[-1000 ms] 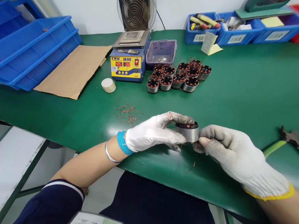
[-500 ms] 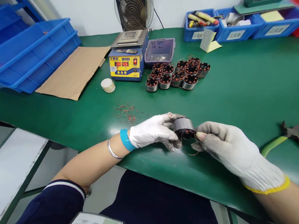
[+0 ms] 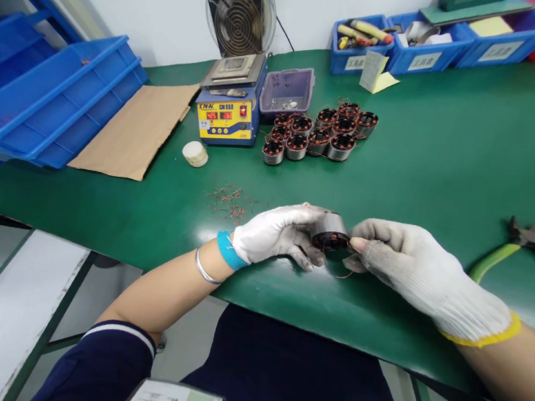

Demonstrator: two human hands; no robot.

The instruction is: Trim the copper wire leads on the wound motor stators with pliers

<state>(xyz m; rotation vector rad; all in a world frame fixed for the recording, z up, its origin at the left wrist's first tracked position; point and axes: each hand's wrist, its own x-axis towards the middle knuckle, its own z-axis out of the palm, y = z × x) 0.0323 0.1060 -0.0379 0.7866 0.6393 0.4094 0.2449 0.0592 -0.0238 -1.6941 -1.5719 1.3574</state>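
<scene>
Though tilted, one metal ring (between gloved hands).

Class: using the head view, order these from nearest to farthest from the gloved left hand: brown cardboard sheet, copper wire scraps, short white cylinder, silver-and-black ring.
1. Silver-and-black ring: in the left hand.
2. Copper wire scraps: left of the hand.
3. Short white cylinder: left, beyond the scraps.
4. Brown cardboard sheet: farthest left.

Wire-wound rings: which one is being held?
The tilted ring in the left hand, the right hand at its edge. The other rings sit bunched near the purple bin, coil ends up.
</scene>
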